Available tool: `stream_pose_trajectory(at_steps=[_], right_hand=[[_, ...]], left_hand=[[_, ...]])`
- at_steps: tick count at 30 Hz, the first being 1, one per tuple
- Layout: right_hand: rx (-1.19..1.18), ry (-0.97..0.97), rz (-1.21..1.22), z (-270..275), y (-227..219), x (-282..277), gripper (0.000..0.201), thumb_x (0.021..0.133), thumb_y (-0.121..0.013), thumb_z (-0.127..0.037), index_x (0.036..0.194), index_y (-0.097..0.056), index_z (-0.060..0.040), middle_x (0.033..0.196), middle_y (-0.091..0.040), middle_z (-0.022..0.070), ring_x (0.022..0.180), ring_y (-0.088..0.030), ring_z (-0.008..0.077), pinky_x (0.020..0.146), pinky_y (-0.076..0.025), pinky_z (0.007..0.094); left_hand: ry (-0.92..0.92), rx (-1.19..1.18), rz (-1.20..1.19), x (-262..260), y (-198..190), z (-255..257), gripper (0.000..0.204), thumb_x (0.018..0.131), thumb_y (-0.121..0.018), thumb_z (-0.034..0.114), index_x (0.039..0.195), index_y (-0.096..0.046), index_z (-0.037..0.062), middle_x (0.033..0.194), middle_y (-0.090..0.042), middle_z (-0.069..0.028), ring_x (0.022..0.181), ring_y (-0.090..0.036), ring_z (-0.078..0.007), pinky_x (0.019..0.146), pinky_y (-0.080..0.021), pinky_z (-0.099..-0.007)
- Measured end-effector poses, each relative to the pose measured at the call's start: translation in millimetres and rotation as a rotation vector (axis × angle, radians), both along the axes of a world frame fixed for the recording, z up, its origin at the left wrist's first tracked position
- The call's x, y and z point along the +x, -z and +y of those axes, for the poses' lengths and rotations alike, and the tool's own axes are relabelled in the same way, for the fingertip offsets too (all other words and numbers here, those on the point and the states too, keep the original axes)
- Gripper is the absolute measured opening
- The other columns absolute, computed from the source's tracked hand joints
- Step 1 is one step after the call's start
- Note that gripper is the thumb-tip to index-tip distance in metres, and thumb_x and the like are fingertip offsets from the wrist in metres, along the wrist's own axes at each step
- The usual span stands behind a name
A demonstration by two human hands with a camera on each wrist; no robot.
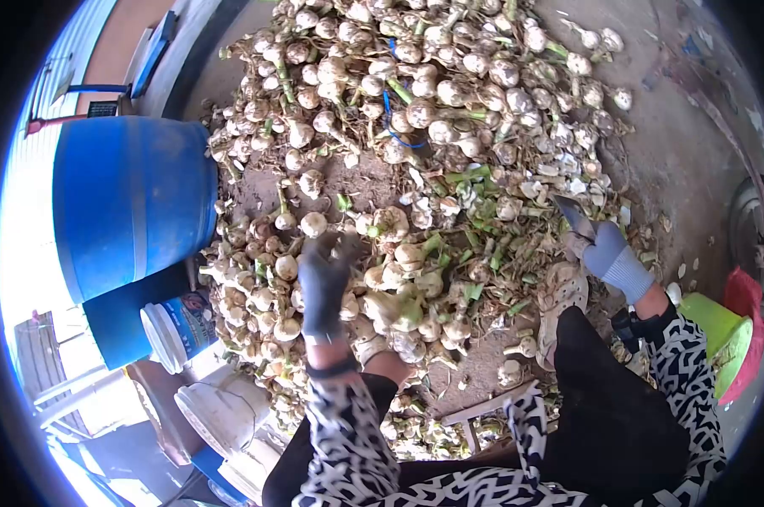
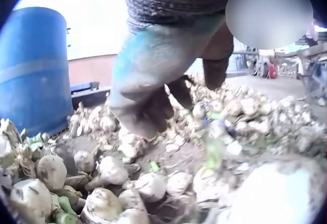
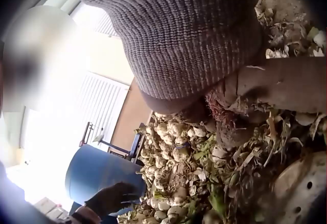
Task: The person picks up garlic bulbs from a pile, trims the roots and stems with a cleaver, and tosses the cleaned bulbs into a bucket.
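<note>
Hands first: I see my left hand (image 1: pixel 324 283) in its dark glove hovering with loosely curled, empty fingers over the heaped pile of pale, muddy garlic bulbs (image 1: pixel 415 118); my right hand (image 1: pixel 597 245) grips a knife-like tool (image 1: pixel 572 215) beside that pile. Most bulbs beyond look untrimmed, I judge.

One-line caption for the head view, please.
Gloved left hand reaches over a garlic pile; gloved right hand grips a blade beside a blue barrel.
</note>
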State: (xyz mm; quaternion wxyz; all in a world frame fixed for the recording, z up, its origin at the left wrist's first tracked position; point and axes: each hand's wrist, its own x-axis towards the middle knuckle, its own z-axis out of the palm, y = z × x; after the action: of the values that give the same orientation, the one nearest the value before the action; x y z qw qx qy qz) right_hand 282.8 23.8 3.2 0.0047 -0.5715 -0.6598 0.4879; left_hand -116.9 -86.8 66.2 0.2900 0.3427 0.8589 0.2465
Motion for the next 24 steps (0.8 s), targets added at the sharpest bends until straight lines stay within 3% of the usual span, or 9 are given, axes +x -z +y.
stream_pose_trajectory(at_steps=[2,5,11,12,15,19,21,22,24], right_hand=[[-0.054,0.046,0.073,4,-18,-7,0.033,0.089,-0.064,-0.029,0.08,-0.067,0.0027,0.061,-0.062,0.0084,0.056,-0.055,0.0123,0.054,-0.045,0.0325],[0.064,0.001,0.124,1,2,-4,0.033,0.09,-0.063,-0.029,0.081,-0.066,0.0027,0.06,-0.06,0.0082,0.054,-0.052,0.0132,0.054,-0.044,0.0343],[-0.078,-0.126,-0.144,15,-24,-24,0.036,0.089,-0.061,-0.038,0.106,-0.068,-0.0065,0.07,-0.064,0.017,0.062,-0.062,0.0249,0.064,-0.049,0.0377],[0.01,-0.114,-0.054,14,-24,-30,0.035,0.089,-0.061,-0.038,0.105,-0.068,-0.008,0.07,-0.064,0.0167,0.063,-0.064,0.0265,0.064,-0.05,0.0379],[0.251,-0.186,0.18,14,-29,-53,0.024,0.089,-0.058,-0.035,0.09,-0.068,-0.0125,0.07,-0.066,0.0123,0.063,-0.065,0.0303,0.061,-0.052,0.04],[0.676,-0.412,0.271,16,-43,-91,0.01,0.086,-0.062,-0.023,0.082,-0.061,-0.0138,0.06,-0.058,0.0043,0.05,-0.059,0.0224,0.047,-0.047,0.0359],[0.783,-0.474,0.127,15,-54,-96,0.019,0.085,-0.065,-0.029,0.079,-0.058,-0.0117,0.066,-0.061,0.0055,0.053,-0.063,0.0236,0.046,-0.048,0.0376],[0.772,-0.502,0.063,14,-57,-94,0.02,0.084,-0.065,-0.029,0.08,-0.058,-0.0112,0.066,-0.061,0.006,0.054,-0.064,0.0243,0.046,-0.048,0.0381],[0.755,-0.524,-0.005,10,-65,-86,0.02,0.082,-0.066,-0.029,0.082,-0.058,-0.0107,0.067,-0.061,0.0065,0.055,-0.064,0.025,0.046,-0.049,0.0386]], left_hand=[[0.166,0.102,0.475,-82,68,15,0.061,0.078,-0.073,0.033,0.13,-0.054,0.0069,0.134,-0.052,-0.0174,0.117,-0.052,-0.0358,0.099,-0.042,-0.0444],[0.202,-0.281,0.661,-130,108,63,0.081,0.077,-0.07,0.035,0.147,-0.033,0.0206,0.143,-0.044,-0.0121,0.132,-0.038,-0.0365,0.107,-0.033,-0.0481],[0.338,-0.059,0.664,-151,135,84,0.064,0.073,-0.075,0.032,0.13,-0.053,0.0151,0.11,-0.066,-0.0171,0.101,-0.063,-0.0333,0.091,-0.049,-0.039],[0.328,-0.123,0.442,-105,91,93,0.054,0.073,-0.079,0.026,0.12,-0.059,0.0089,0.101,-0.069,-0.0121,0.092,-0.065,-0.0244,0.086,-0.051,-0.0339],[0.287,0.405,-0.557,-55,98,77,0.054,0.077,-0.075,0.009,0.125,-0.051,0.0033,0.108,-0.063,-0.0084,0.1,-0.059,-0.0156,0.089,-0.049,-0.031],[0.391,0.465,-0.781,61,42,58,0.082,0.071,-0.086,0.037,0.132,-0.044,0.0017,0.119,-0.057,-0.0092,0.106,-0.059,-0.018,0.091,-0.051,-0.0323],[0.252,0.386,-1.017,95,25,49,0.078,0.07,-0.087,0.029,0.13,-0.045,0.0009,0.12,-0.057,-0.0099,0.104,-0.06,-0.0187,0.088,-0.054,-0.0334],[0.385,0.435,-0.719,109,18,49,0.075,0.069,-0.087,0.019,0.129,-0.045,0.0004,0.119,-0.058,-0.0105,0.101,-0.063,-0.0205,0.084,-0.056,-0.0335],[0.261,0.369,-0.788,126,8,48,0.075,0.067,-0.086,0.013,0.128,-0.045,0.0006,0.117,-0.06,-0.0107,0.099,-0.064,-0.0209,0.083,-0.057,-0.0337]])
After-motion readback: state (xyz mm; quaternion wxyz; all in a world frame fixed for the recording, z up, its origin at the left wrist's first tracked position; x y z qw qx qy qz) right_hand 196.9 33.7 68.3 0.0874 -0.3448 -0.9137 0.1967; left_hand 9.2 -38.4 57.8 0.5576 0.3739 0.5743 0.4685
